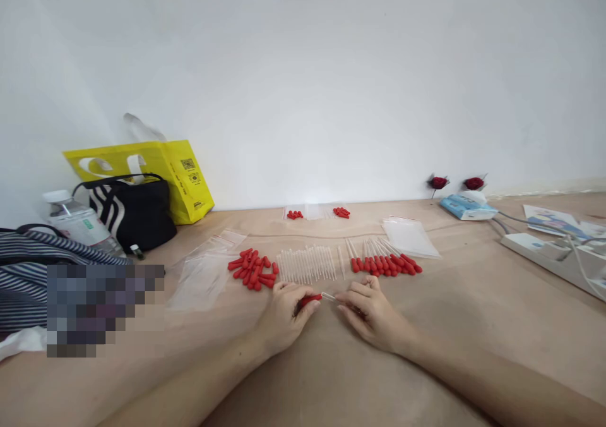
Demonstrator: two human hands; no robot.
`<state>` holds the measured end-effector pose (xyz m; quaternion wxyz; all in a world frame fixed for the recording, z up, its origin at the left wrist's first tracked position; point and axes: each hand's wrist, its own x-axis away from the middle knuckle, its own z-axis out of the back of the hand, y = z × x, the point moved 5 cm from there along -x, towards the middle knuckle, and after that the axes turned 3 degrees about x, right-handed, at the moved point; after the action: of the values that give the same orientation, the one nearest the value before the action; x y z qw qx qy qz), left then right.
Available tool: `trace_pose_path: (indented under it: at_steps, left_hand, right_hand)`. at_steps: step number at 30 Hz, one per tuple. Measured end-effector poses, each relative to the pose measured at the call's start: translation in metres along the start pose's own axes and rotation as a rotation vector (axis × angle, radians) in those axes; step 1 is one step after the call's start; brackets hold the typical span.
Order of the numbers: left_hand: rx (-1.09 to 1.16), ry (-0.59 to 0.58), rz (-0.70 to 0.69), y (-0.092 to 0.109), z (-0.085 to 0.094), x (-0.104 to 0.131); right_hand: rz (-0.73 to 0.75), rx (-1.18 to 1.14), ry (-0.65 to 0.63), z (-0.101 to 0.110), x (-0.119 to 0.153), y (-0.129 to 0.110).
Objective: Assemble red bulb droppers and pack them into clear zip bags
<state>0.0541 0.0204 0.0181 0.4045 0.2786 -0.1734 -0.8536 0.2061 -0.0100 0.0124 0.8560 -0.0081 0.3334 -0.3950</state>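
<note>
Pinched in my left hand [292, 304] is a red rubber dropper bulb [311, 300], its narrow end facing right. My right hand [367, 310] grips a thin clear dropper tube [328, 296], whose tip meets the bulb's mouth; I cannot tell whether it sits inside. Beyond my left hand lies a pile of loose red bulbs [253, 269]. A row of bare clear tubes [307, 264] is laid side by side between the hands, a little farther off. Behind my right hand, several droppers [383, 263] with red bulbs fitted lie in a row, bulbs toward me.
Clear zip bags lie at left [203, 275] and right [411, 236]. Bagged droppers [317, 211] rest by the wall. A yellow bag [187, 180], black pouch [135, 209] and bottle [83, 222] stand left. A blue tissue pack [468, 206] and white power strip [553, 254] are right.
</note>
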Motion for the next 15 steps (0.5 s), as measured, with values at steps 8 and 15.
trace_pose_path:
  at_steps: [8,15]
  left_hand:
    - [0.218,-0.064,0.031,-0.002,-0.0017,-0.0022]
    - [0.079,-0.081,-0.012,0.0035,0.0001,0.0018]
  right_hand:
    - [0.058,0.004,0.006,-0.0003,-0.0002,-0.01]
    - [0.157,0.072,-0.01,0.0057,-0.0007,-0.007]
